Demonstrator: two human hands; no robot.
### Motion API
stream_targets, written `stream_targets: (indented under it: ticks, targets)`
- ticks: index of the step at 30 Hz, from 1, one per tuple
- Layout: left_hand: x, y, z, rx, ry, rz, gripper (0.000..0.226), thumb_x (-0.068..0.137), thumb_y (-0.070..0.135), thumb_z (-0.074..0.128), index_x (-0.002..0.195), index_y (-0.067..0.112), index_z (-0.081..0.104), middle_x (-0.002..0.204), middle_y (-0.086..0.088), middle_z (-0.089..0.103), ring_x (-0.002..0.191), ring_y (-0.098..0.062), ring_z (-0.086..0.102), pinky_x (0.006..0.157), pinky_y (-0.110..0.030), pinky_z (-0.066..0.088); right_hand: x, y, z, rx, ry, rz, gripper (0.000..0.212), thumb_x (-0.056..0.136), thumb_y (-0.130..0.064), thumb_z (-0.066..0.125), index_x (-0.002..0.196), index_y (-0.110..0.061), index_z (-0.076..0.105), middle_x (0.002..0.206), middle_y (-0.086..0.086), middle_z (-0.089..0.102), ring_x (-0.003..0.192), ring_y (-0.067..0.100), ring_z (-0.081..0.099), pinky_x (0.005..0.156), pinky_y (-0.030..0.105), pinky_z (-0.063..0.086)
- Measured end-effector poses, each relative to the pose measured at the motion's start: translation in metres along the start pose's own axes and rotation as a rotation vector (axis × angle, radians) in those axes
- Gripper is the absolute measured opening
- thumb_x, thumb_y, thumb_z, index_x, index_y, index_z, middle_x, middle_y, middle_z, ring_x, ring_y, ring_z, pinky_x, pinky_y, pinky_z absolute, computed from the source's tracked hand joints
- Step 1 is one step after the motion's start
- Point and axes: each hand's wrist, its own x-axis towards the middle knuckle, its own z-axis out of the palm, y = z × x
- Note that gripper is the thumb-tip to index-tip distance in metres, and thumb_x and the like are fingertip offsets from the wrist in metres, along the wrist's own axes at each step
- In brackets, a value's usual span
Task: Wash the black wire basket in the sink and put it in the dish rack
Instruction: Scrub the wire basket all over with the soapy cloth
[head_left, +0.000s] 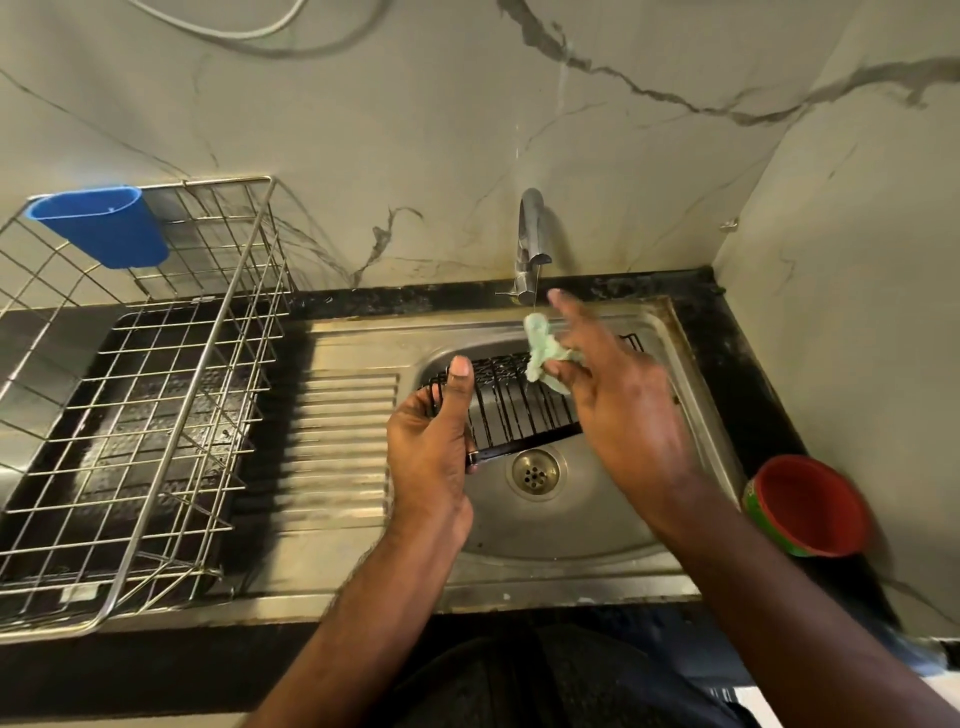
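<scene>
The black wire basket (519, 405) lies tilted over the steel sink (571, 525), above the drain. My left hand (434, 447) grips its left end, thumb pressed on top of the wires. My right hand (618, 395) hovers over the basket's right part and pinches a pale green scrub cloth (540, 353) between thumb and fingers, the other fingers spread. The cloth sits just under the tap (530, 244). The right end of the basket is hidden behind my right hand. The steel wire dish rack (156, 415) stands to the left on the counter.
A blue plastic cup holder (104, 226) hangs on the rack's back rim. A red bowl (810, 506) sits on the black counter right of the sink. The ribbed drainboard (337, 441) lies between rack and basin. Marble walls close the back and right.
</scene>
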Motion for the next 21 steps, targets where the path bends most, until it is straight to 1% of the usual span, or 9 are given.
stream_targets:
  ticks: [2, 5, 8, 11, 14, 16, 18, 20, 21]
  targets:
    - [-0.002, 0.0, 0.002, -0.004, -0.005, 0.002, 0.048, 0.079, 0.055, 0.079, 0.094, 0.01, 0.076, 0.093, -0.016, 0.071, 0.087, -0.035, 0.064, 0.079, -0.053, 0.053, -0.005, -0.014, 0.007, 0.014, -0.088, -0.134, 0.05, 0.094, -0.001, 0.056, 0.141, -0.018, 0.055, 0.118, 0.007, 0.069, 0.097, 0.013, 0.066, 0.077, 0.023, 0.059]
    - [0.001, 0.001, 0.001, -0.017, -0.029, -0.012, 0.026, 0.091, 0.044, 0.073, 0.082, 0.02, 0.079, 0.086, -0.004, 0.075, 0.092, -0.026, 0.07, 0.088, -0.047, 0.054, -0.013, -0.026, 0.018, -0.035, -0.16, -0.37, 0.035, 0.091, -0.007, 0.052, 0.121, -0.007, 0.069, 0.123, 0.011, 0.066, 0.111, 0.021, 0.061, 0.087, 0.032, 0.058]
    - [0.001, 0.007, -0.002, -0.051, -0.022, -0.02, 0.03, 0.089, 0.044, 0.071, 0.068, 0.023, 0.066, 0.058, 0.01, 0.067, 0.055, -0.003, 0.062, 0.053, -0.02, 0.047, -0.005, -0.009, 0.01, -0.044, -0.095, -0.304, 0.038, 0.089, 0.003, 0.048, 0.115, -0.01, 0.073, 0.122, 0.011, 0.066, 0.112, 0.02, 0.061, 0.087, 0.029, 0.058]
    - [-0.001, 0.01, -0.005, -0.086, 0.039, -0.032, 0.036, 0.089, 0.041, 0.071, 0.062, 0.025, 0.053, 0.046, 0.011, 0.059, 0.038, 0.003, 0.052, 0.038, -0.014, 0.035, 0.004, 0.027, -0.007, -0.06, -0.003, -0.127, 0.045, 0.084, 0.019, 0.052, 0.113, -0.007, 0.074, 0.118, 0.012, 0.067, 0.108, 0.022, 0.062, 0.09, 0.031, 0.056]
    - [0.001, 0.01, -0.009, -0.117, 0.081, -0.059, 0.042, 0.087, 0.045, 0.072, 0.056, 0.025, 0.054, 0.045, 0.011, 0.055, 0.037, 0.003, 0.047, 0.042, -0.019, 0.032, 0.015, 0.055, -0.017, -0.052, 0.033, 0.016, 0.038, 0.089, 0.012, 0.048, 0.11, -0.005, 0.074, 0.112, 0.012, 0.067, 0.103, 0.021, 0.059, 0.09, 0.037, 0.05]
    - [0.001, 0.011, -0.01, -0.125, 0.09, -0.053, 0.038, 0.085, 0.047, 0.073, 0.059, 0.025, 0.056, 0.047, 0.012, 0.053, 0.04, 0.002, 0.047, 0.054, -0.023, 0.035, 0.015, 0.054, -0.018, -0.099, 0.042, 0.032, 0.033, 0.092, 0.005, 0.048, 0.112, -0.005, 0.073, 0.114, 0.009, 0.067, 0.103, 0.012, 0.06, 0.092, 0.029, 0.054]
    - [0.002, 0.01, -0.009, -0.129, 0.089, -0.059, 0.031, 0.086, 0.045, 0.073, 0.069, 0.024, 0.058, 0.05, 0.013, 0.057, 0.045, 0.0, 0.052, 0.064, -0.021, 0.042, 0.009, 0.034, -0.013, -0.081, 0.018, -0.012, 0.035, 0.092, -0.006, 0.044, 0.114, -0.006, 0.072, 0.117, 0.009, 0.066, 0.103, 0.006, 0.058, 0.089, 0.014, 0.053]
    - [0.001, 0.011, -0.007, -0.137, 0.084, -0.055, 0.029, 0.086, 0.044, 0.074, 0.07, 0.023, 0.061, 0.055, 0.011, 0.062, 0.05, -0.005, 0.059, 0.059, -0.019, 0.048, -0.003, 0.004, -0.002, -0.045, -0.131, -0.14, 0.041, 0.092, -0.012, 0.039, 0.118, -0.011, 0.072, 0.12, 0.009, 0.064, 0.104, 0.01, 0.057, 0.086, 0.012, 0.052]
    - [0.003, 0.008, -0.007, -0.134, 0.073, -0.054, 0.03, 0.084, 0.045, 0.075, 0.068, 0.023, 0.063, 0.059, 0.007, 0.064, 0.059, -0.01, 0.063, 0.065, -0.025, 0.051, -0.01, -0.009, 0.004, -0.055, -0.227, -0.235, 0.043, 0.092, -0.014, 0.038, 0.121, -0.012, 0.07, 0.123, 0.008, 0.063, 0.107, 0.013, 0.056, 0.088, 0.015, 0.051]
